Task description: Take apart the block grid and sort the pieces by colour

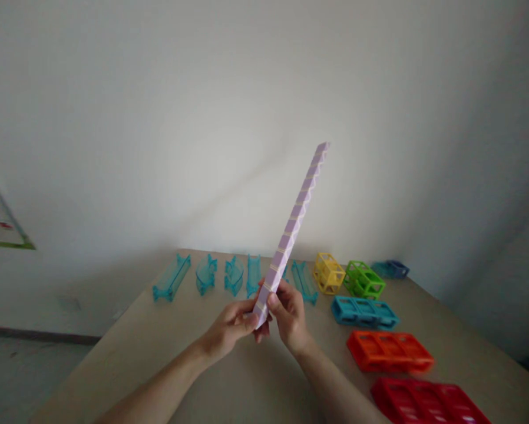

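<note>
A long light-purple bar (294, 227) with pale cross lines and a white zigzag along one side slants up and to the right above the table. My left hand (232, 327) is closed on its lower end, thumb lying on the front. Just higher on the right edge, my right hand (290, 311) also grips the bar, its thumb pressed against the side. Fingers of both hands are partly hidden behind it. Beyond the hands, a row of clear blue track pieces, among them a straight one (253, 275) and a curved one (233, 275), lies on the table.
On the right of the table (202, 377) stand a yellow frame block (329, 274), a green one (364, 280), and long blue (364, 312), orange (389, 351) and red (427, 403) ones. A wall (247, 118) rises behind the table's far edge.
</note>
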A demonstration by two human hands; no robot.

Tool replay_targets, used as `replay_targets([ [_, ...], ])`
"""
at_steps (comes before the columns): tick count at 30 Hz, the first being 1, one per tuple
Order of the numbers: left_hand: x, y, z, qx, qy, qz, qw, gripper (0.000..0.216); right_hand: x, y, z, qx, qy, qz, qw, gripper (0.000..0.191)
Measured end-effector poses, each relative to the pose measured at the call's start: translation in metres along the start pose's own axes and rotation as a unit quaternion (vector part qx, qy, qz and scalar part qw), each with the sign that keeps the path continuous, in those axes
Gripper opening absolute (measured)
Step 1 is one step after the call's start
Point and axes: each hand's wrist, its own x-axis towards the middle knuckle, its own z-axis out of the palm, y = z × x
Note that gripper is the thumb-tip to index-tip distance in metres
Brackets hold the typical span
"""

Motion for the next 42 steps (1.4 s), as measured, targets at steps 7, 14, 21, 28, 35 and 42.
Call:
replay_targets([
  [7, -0.001, 0.003, 0.002, -0.044, -0.025, -0.007, 0.999, 0.043, 0.001, -0.002, -0.005, -0.031, 0.052, -0.039, 0.997, 0.031],
  [14, -0.004, 0.009, 0.006, -0.131, -0.051, -0.084, 0.986, 0.032, -0.001, -0.001, -0.006, -0.001, -0.004, -0.015, 1.0, 0.037],
  [21, -0.002, 0.011, 0.01, -0.067, -0.004, -0.049, 0.997, 0.026, -0.001, 0.0, -0.008, -0.028, 0.022, -0.011, 0.999, 0.041],
  [28, 0.001, 0.016, 0.006, 0.05, 0.032, -0.022, 0.998, 0.031, 0.0, 0.002, -0.009, -0.066, 0.04, -0.034, 0.996, 0.036],
  [35, -0.001, 0.02, -0.006, 0.198, 0.053, -0.015, 0.979, 0.03, 0.0, -0.003, -0.005, -0.129, 0.045, -0.05, 0.989, 0.032],
  [42, -0.001, 0.026, -0.011, 0.425, 0.052, 0.051, 0.902, 0.02, 0.0, -0.002, -0.009, -0.247, 0.017, -0.014, 0.969, 0.024],
])
